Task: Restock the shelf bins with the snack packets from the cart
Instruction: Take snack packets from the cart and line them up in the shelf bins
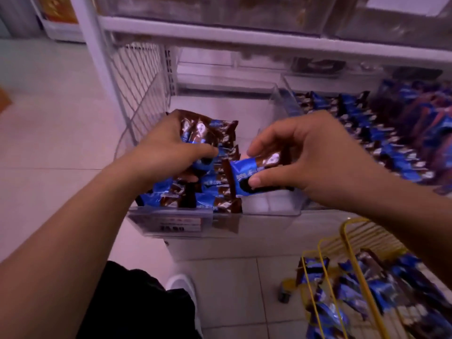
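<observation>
Blue-and-brown snack packets stand in a row (195, 192) at the left side of a clear plastic shelf bin (269, 211). My left hand (168, 148) grips a bunch of packets (208, 130) at the back of that row, over the bin. My right hand (300, 155) pinches a single packet (254, 172) between thumb and fingers, just right of the row and above the bin's bare right half. The yellow wire cart (352, 260) at the lower right holds several more of the same packets (381, 289).
A neighbouring bin (381, 133) to the right is packed with blue packets. A white wire side panel (144, 94) closes the shelf on the left. A shelf board (220, 35) with more clear bins runs above. A price label (171, 221) fronts the bin. Tiled floor lies below.
</observation>
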`<action>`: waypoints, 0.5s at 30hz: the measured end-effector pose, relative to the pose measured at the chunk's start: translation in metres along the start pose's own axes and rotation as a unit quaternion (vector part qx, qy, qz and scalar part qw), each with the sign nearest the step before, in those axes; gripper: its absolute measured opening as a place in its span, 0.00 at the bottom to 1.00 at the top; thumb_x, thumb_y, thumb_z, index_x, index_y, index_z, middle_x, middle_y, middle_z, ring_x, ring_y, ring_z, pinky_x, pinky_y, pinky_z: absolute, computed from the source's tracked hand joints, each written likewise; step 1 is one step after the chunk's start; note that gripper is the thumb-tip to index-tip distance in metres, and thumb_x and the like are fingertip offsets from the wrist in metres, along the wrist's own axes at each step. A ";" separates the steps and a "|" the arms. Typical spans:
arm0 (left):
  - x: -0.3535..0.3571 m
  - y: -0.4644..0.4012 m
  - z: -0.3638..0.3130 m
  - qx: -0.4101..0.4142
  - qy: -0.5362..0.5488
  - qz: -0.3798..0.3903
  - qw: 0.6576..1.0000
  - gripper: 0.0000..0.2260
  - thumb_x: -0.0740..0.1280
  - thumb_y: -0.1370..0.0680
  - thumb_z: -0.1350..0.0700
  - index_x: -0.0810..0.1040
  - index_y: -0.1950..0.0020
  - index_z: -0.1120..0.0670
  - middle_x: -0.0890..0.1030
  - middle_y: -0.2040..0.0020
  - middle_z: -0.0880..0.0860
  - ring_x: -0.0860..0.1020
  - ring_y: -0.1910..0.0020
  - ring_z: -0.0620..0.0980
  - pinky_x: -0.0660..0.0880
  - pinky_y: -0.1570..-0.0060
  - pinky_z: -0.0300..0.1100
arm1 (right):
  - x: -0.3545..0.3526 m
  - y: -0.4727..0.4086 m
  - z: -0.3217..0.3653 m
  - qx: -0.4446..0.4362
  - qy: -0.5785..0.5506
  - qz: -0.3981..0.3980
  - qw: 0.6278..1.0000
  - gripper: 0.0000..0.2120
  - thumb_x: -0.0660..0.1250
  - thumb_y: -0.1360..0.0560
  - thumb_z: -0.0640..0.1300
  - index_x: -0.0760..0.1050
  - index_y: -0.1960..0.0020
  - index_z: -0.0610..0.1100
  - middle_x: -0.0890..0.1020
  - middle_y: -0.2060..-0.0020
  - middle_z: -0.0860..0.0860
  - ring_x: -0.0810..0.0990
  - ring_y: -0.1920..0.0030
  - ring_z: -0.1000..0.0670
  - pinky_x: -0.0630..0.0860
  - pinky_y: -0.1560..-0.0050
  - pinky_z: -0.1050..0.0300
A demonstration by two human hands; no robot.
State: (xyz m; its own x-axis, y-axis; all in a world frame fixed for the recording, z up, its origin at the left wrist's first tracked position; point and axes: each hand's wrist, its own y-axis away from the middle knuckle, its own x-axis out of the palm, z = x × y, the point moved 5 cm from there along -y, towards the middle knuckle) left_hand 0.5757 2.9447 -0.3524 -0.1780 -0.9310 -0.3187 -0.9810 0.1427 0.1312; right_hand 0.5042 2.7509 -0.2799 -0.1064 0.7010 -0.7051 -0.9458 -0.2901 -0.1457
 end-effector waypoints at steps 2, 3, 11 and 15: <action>-0.001 -0.004 0.004 0.001 -0.046 -0.058 0.997 0.21 0.79 0.32 0.54 0.73 0.45 0.49 0.81 0.51 0.50 0.83 0.57 0.51 0.80 0.74 0.44 | 0.023 -0.007 -0.001 -0.004 0.024 0.015 1.000 0.14 0.84 0.41 0.42 0.85 0.57 0.48 0.84 0.67 0.55 0.81 0.67 0.60 0.76 0.66 0.67; -0.003 -0.005 0.005 0.004 -0.059 -0.076 0.995 0.22 0.80 0.32 0.54 0.72 0.44 0.49 0.80 0.51 0.51 0.82 0.58 0.51 0.79 0.76 0.42 | 0.034 -0.011 -0.002 -0.009 0.028 0.027 0.999 0.14 0.84 0.41 0.43 0.85 0.58 0.49 0.84 0.67 0.56 0.81 0.67 0.61 0.74 0.67 0.70; -0.005 -0.010 0.007 0.015 -0.068 -0.082 0.994 0.25 0.80 0.32 0.53 0.70 0.42 0.52 0.78 0.50 0.50 0.80 0.58 0.47 0.77 0.77 0.37 | 0.085 -0.026 -0.013 0.017 0.065 0.228 0.971 0.12 0.73 0.25 0.46 0.84 0.67 0.51 0.77 0.75 0.59 0.76 0.70 0.60 0.69 0.65 0.69; 0.006 -0.009 0.005 -0.013 -0.022 -0.008 1.000 0.29 0.81 0.34 0.55 0.67 0.42 0.56 0.79 0.50 0.53 0.83 0.59 0.49 0.78 0.72 0.35 | 0.084 -0.025 -0.013 0.045 0.067 0.346 0.935 0.21 0.66 0.20 0.48 0.75 0.71 0.44 0.70 0.75 0.53 0.67 0.72 0.58 0.69 0.65 0.60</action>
State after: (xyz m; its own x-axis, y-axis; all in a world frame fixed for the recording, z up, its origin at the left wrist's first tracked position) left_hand 0.5827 2.9394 -0.3602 -0.1653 -0.9175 -0.3617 -0.9816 0.1176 0.1503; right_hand 0.5230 2.8088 -0.3441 -0.6678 0.2760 -0.6913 -0.6881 -0.5831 0.4319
